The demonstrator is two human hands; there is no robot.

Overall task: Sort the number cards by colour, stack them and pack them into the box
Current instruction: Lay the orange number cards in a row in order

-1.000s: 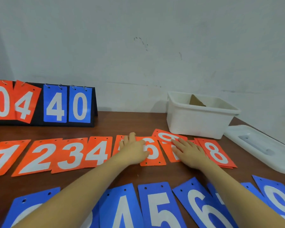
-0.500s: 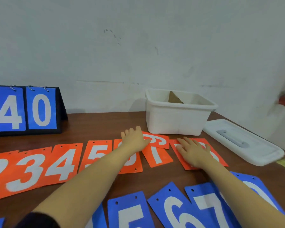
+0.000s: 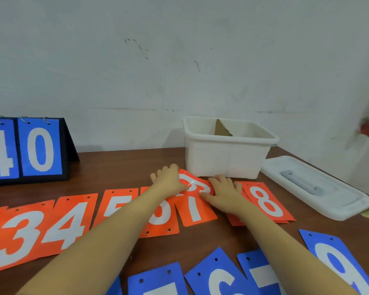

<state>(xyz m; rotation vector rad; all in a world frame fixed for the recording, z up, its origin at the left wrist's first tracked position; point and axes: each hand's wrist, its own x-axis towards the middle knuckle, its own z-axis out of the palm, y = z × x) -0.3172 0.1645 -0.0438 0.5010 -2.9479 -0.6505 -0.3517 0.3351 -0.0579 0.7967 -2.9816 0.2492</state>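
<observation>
- Both hands, left hand (image 3: 168,180) and right hand (image 3: 224,191), are pinching the bent orange 9 card (image 3: 193,184).
- It is overlapping the orange 7 card (image 3: 195,209), just before the white box (image 3: 226,158).

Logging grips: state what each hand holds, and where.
Both hold the orange 9 card: left hand on its left edge, right hand on its right edge.
</observation>
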